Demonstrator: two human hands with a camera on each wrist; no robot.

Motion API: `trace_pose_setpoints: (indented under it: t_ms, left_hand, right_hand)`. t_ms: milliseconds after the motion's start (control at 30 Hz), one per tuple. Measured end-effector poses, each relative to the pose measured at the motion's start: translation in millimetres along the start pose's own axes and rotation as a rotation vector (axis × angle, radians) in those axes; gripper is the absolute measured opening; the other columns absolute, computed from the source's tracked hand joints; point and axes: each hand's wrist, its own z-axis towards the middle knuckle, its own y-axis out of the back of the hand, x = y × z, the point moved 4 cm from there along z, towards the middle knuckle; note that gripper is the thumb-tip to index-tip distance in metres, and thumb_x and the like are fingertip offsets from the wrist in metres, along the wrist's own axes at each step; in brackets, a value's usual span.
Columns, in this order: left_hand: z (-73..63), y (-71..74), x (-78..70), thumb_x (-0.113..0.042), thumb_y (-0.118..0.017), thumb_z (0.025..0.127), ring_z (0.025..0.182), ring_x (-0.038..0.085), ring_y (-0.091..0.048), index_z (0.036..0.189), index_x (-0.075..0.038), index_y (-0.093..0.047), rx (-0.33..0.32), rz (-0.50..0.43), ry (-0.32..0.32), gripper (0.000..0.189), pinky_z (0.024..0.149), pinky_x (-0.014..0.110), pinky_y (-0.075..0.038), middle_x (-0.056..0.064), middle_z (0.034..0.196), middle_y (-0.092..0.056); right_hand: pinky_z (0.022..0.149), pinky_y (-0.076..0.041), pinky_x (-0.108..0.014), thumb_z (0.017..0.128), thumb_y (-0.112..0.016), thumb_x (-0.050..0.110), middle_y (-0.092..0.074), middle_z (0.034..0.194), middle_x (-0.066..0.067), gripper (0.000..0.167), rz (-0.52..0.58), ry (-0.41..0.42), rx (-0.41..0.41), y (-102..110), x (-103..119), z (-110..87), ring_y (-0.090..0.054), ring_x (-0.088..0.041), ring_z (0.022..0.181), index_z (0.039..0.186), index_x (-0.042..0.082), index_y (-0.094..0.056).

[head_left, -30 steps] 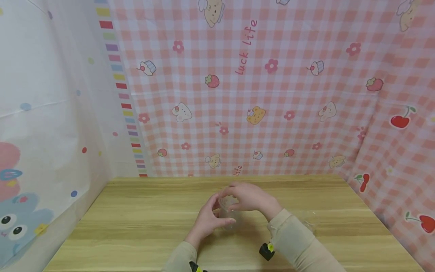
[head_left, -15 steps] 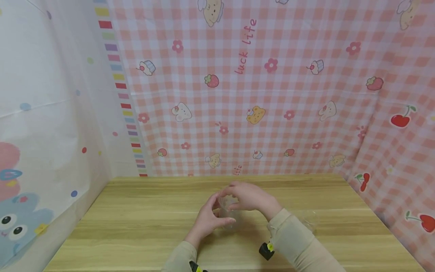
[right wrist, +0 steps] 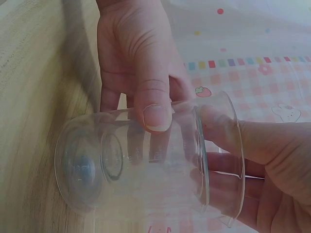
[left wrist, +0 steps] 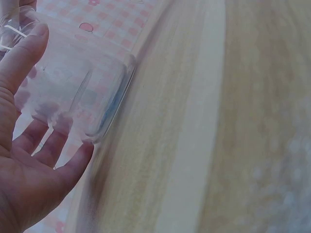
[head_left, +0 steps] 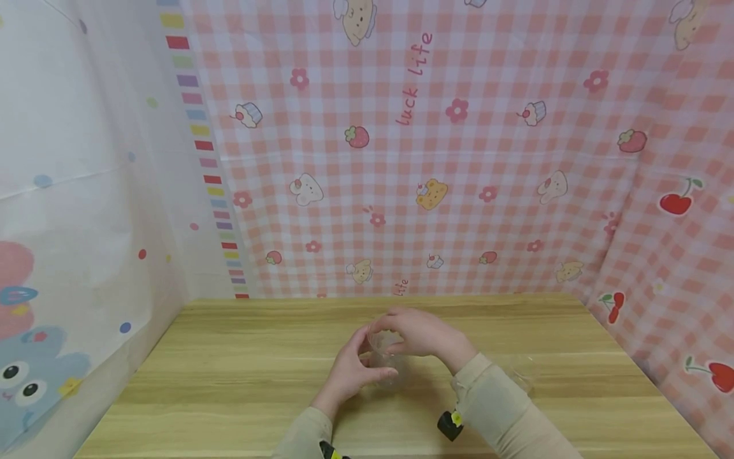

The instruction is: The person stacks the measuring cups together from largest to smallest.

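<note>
A clear glass beaker [right wrist: 87,194] with printed markings stands upright on the wooden table, near the middle in the head view [head_left: 391,376]. Nested inside it is a narrower clear glass beaker [right wrist: 112,158], whose spouted rim [right wrist: 241,174] sticks out above the outer rim. My left hand [head_left: 351,368] grips the outer beaker, thumb on the near side and fingers behind. From above, my right hand [head_left: 423,333] holds the inner beaker by its rim, thumb and fingers on opposite sides. Glass blur hides exactly where the two walls touch.
Another clear glass object [head_left: 523,373] lies or stands on the table [head_left: 229,382] beyond my right forearm; its shape is hard to make out. A pink checked cloth [head_left: 487,223] hangs behind the table, with more cloth at both sides.
</note>
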Motion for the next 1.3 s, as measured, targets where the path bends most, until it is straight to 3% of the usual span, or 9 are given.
trace_pose_setpoints:
  t_ms: [767, 1300]
  left_hand:
    - [-0.3, 0.2, -0.5, -0.012, -0.086, 0.078, 0.126, 0.031, -0.051, 0.145, -0.013, -0.044, 0.010, -0.013, -0.015, 0.079, 0.099, 0.049, -0.049, 0.010, 0.138, -0.054]
    - [-0.1, -0.1, -0.4, -0.013, -0.087, 0.077, 0.125, 0.029, -0.051, 0.144, -0.015, -0.045, 0.000, -0.014, 0.013, 0.080, 0.100, 0.045, -0.049, 0.008, 0.138, -0.053]
  right_hand:
    - [0.096, -0.051, -0.039, 0.085, -0.080, 0.020, -0.064, 0.120, -0.002, 0.040, -0.017, 0.004, -0.022, 1.5, 2.3, -1.0, -0.060, -0.021, 0.112, 0.122, 0.013, -0.068]
    - [0.096, -0.051, -0.040, 0.085, -0.079, 0.020, -0.064, 0.122, -0.002, 0.039, -0.012, -0.012, -0.028, -1.2, 0.8, -1.1, -0.060, -0.021, 0.113, 0.122, 0.014, -0.068]
